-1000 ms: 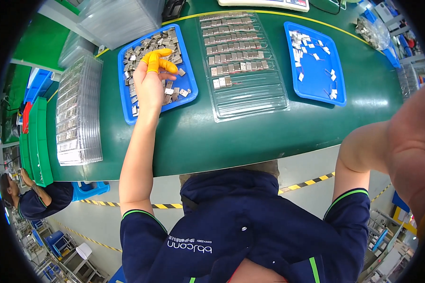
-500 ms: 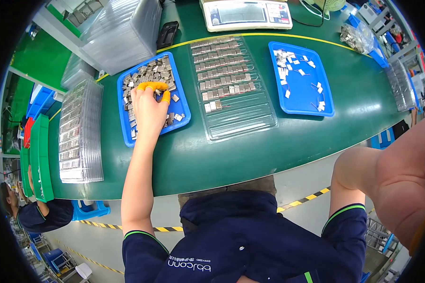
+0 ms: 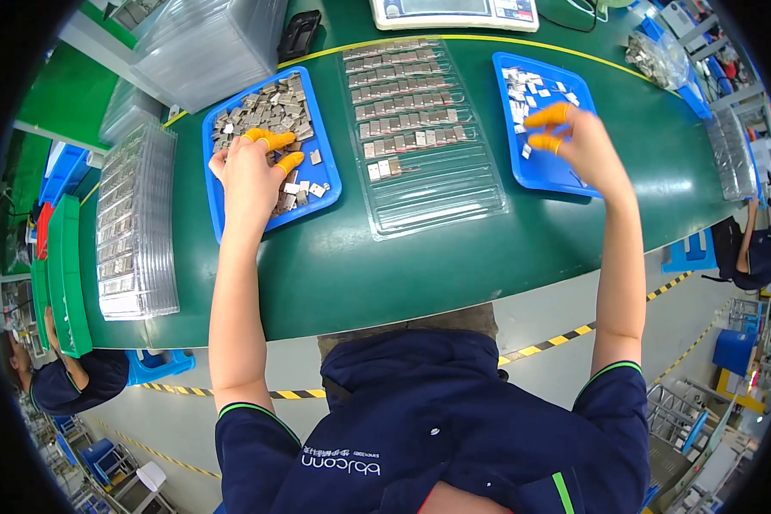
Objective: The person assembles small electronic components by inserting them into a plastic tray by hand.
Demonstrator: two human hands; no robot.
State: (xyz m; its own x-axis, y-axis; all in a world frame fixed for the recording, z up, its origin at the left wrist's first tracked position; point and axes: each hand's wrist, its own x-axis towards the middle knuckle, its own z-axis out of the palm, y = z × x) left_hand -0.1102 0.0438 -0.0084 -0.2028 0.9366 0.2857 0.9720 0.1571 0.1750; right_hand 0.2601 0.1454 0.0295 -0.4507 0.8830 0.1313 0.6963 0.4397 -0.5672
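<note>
My left hand [image 3: 247, 170], with yellow finger cots, reaches into the left blue tray [image 3: 327, 190]. Its thumb and fingers are apart over a heap of small metal plug shells [image 3: 274, 110], and nothing shows between them. Over the right blue tray [image 3: 541, 178] hovers my right hand [image 3: 589, 152], also in yellow cots and slightly blurred. Blue shows between its parted fingers. Small white connectors [image 3: 522, 90] with thin wires lie under and beside them. Between the trays, a clear plastic blister tray [image 3: 433, 204] carries rows of metal plugs; its nearest slots hold none.
Filled clear blister trays [image 3: 137, 227] are stacked at the left, near a green bin [image 3: 67, 278]. Behind the left tray stand more clear trays [image 3: 210, 51] and a black holder [image 3: 300, 34]. A white scale [image 3: 454, 13] sits at the back. Another person's arm [image 3: 67, 347] shows far left.
My right hand has come from beside the head at the right to over the right tray. My left hand stays in its tray, its fingers shifted slightly. The whole view has tilted a little.
</note>
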